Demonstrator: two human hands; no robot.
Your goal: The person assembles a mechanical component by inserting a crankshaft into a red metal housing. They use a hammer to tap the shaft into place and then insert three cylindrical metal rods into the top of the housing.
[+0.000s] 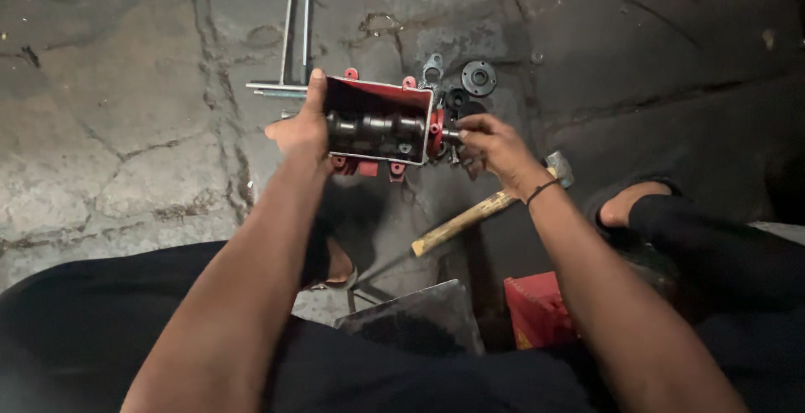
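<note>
The left hand (300, 132) gripped the red rectangular metal housing (379, 119); the right hand's (490, 143) fingers (466, 128) pinched its dark steel shaft (377, 125).

My left hand (300, 132) grips a red gearbox housing (379, 119); my right hand (495, 146) pinches what looks like its shaft end (450, 136).

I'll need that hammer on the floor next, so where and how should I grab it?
Grip the hammer by its wooden handle, near the free end that points toward you. Come from above with the right hand, since the metal head lies half hidden behind that wrist, while the handle lies flat on the floor.
</note>
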